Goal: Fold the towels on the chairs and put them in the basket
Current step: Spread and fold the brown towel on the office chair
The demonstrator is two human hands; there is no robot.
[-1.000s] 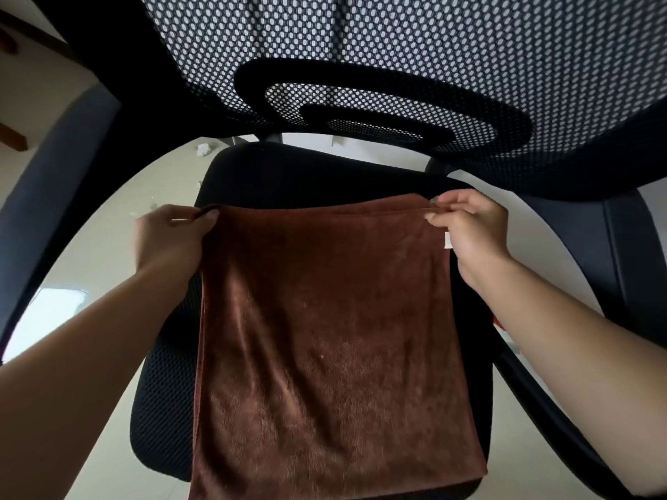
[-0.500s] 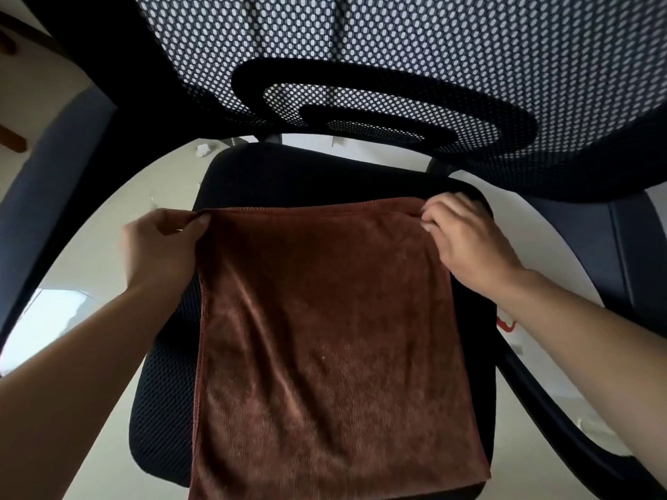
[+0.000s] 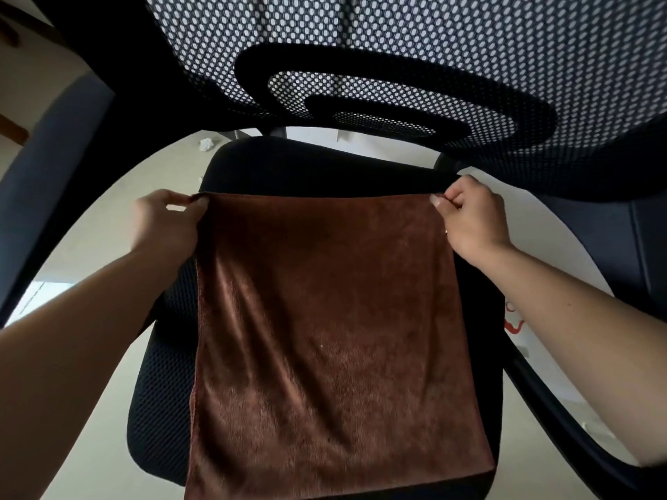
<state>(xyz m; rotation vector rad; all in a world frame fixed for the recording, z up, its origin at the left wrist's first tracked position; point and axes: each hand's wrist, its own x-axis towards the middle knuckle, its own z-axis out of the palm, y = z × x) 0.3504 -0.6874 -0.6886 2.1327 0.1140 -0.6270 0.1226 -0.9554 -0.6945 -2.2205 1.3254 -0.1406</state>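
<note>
A brown towel lies spread flat over the black seat of an office chair, its near edge hanging over the seat's front. My left hand pinches the towel's far left corner. My right hand pinches the far right corner between thumb and fingers. The far edge is stretched straight between the two hands. No basket is in view.
The chair's mesh backrest rises close behind the seat. Dark armrests stand at the left and right. Pale floor shows around the chair, with a crumpled white scrap beyond the seat.
My right hand has moved from resting on the far right corner to pinching it. The far edge is now pulled taut and straight between both hands.
</note>
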